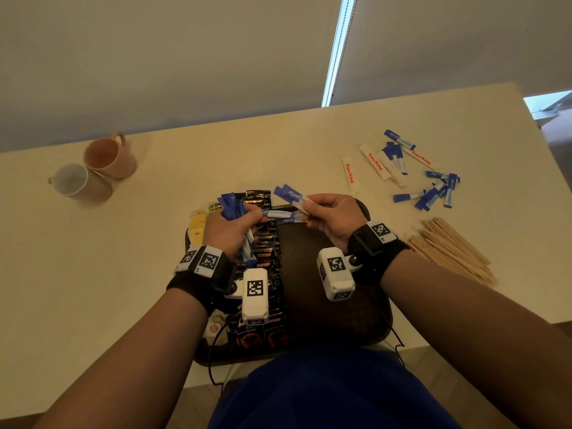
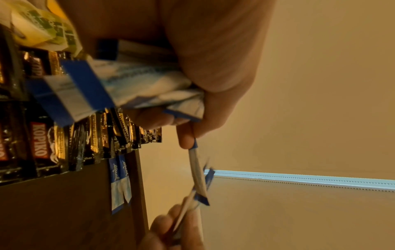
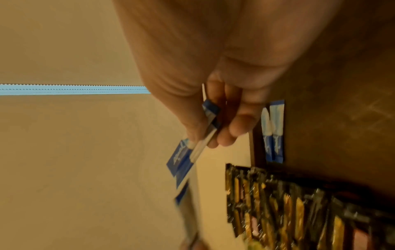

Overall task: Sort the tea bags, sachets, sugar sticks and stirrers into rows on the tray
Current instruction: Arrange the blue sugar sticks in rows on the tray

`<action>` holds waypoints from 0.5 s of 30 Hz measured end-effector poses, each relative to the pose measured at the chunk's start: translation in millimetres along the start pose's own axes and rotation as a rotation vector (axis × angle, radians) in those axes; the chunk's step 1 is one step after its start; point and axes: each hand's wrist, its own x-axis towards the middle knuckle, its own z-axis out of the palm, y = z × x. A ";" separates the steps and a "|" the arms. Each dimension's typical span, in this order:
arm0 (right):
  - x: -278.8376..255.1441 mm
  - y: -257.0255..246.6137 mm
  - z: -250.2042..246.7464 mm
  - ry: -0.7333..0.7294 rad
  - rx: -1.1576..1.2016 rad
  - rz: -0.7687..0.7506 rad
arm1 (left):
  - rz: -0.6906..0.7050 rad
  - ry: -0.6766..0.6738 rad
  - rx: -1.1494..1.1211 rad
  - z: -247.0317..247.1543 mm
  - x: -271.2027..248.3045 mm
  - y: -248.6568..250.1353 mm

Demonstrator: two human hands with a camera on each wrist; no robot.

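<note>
My left hand [image 1: 235, 226] grips a bunch of blue-and-white sugar sticks [image 2: 136, 84] above the dark tray [image 1: 328, 305] and pinches one more stick [image 2: 197, 170] at its tip. My right hand [image 1: 328, 218] pinches two or so blue sugar sticks [image 1: 289, 195] over the tray's far edge; the same sticks [image 3: 188, 160] show in the right wrist view. Two blue sticks [image 3: 274, 132] lie side by side on the tray at its far edge. Black Kopiko sachets [image 1: 266, 264] fill a row on the tray's left part. Yellow tea bags [image 1: 198, 227] sit at its far left.
More blue sticks and white Tapa King sticks [image 1: 411, 168] lie scattered on the table at the far right. Wooden stirrers [image 1: 448, 249] are piled to the right of the tray. Two mugs [image 1: 93, 171] lie at the far left.
</note>
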 end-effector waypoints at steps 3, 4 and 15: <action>13.8 10.3 -17.3 0.119 -0.338 -0.004 | -0.002 0.022 -0.018 -4.2 -1.5 3.6; 15.4 11.1 -22.1 0.139 -0.485 -0.001 | -0.003 0.028 -0.027 -5.6 -2.3 4.6; 24.2 35.2 -9.6 0.156 -1.031 0.003 | -0.026 0.074 -0.021 -15.5 -2.5 7.1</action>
